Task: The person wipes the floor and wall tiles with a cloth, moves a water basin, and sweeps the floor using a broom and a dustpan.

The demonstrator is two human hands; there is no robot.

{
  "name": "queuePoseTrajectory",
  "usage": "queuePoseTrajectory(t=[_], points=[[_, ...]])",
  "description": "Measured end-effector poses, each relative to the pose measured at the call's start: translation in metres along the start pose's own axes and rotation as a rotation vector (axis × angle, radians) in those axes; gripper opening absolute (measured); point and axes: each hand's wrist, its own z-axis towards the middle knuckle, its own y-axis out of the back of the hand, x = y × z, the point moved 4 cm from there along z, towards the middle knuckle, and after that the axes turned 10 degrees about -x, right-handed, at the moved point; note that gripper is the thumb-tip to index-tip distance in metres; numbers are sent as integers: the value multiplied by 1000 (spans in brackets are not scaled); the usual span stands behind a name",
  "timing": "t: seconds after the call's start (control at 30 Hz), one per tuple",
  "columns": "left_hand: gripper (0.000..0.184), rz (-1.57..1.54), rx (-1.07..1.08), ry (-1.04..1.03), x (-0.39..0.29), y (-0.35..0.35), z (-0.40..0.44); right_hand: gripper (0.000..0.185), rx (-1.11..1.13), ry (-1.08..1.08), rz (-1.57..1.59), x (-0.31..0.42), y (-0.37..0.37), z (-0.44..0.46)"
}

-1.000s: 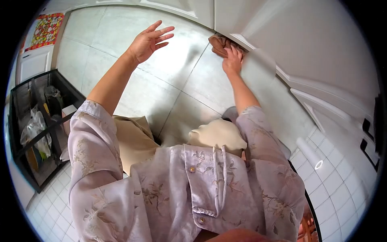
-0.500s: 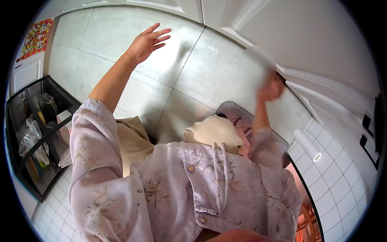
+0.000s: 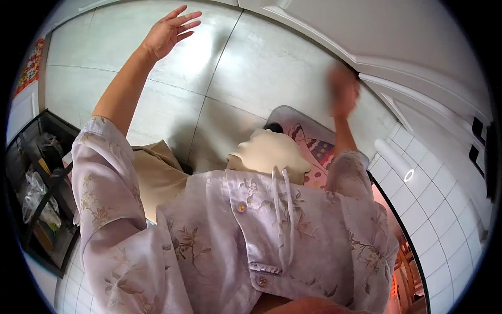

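Observation:
At the upper left, my left hand [image 3: 163, 37] is held out above the tiled floor [image 3: 157, 94]. Its fingers are spread and nothing is in them. Over on the right, my right hand [image 3: 344, 93] is raised near the white cabinet doors [image 3: 418, 44]. Motion smears its fingers, so their pose and anything they may hold cannot be made out. Beneath that arm, a patterned pink and grey mat [image 3: 319, 149] lies on the floor, partly covered by my beige-trousered knee [image 3: 269, 152].
To the left stands a black-framed rack [image 3: 57, 193] with plastic bags and other items inside. A white cylinder [image 3: 395, 159] lies along the white wall tiles [image 3: 434, 209] on the right. Dark handles [image 3: 476, 157] stick out from the cabinets. Orange slatted objects [image 3: 408, 267] show at the lower right.
The view has shifted, so my left hand appears higher and further left. My right hand is still blurred; the pale smeared patch above it no longer shows.

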Motion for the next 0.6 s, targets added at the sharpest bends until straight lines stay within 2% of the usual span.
queuePoseTrajectory(t=[0.03, 0.1, 0.13, 0.2, 0.3, 0.33, 0.37, 0.4, 0.43, 0.47, 0.53, 0.6], points=[[58, 5, -16, 19, 1, 0, 1, 20, -205, -44, -221, -47, 19, -18], [58, 1, -1, 18, 11, 1, 4, 33, -287, -215, 33, -108, 63, -36], [58, 3, 15, 14, 14, 3, 4, 30, -403, -438, 195, -118, 62, -40], [57, 4, 3, 26, 11, 5, 1, 26, -803, -817, 608, -137, 58, -56], [60, -9, -28, 23, 19, 17, -1, 33, -283, -889, -343, -55, 21, -50], [64, -12, -52, 1, 20, 23, -1, 36, -104, -864, -654, -20, 10, -48], [64, -19, -77, 0, 20, 29, -4, 35, -171, -655, -497, 36, 4, -27], [61, -18, -93, 27, 20, 33, -8, 33, -203, -421, -80, 109, 9, 4], [57, -18, -109, 54, 21, 38, -12, 33, -123, -292, 406, 178, 32, 30], [57, -26, -138, 52, 20, 43, -17, 32, 11, -226, 655, 224, 30, 38], [60, 3, -173, 57, 19, 57, -31, 33, 42, 224, -9, 246, -52, 4], [60, 40, -241, 33, 24, 78, -44, 34, 176, 291, 225, 286, -68, 17]])
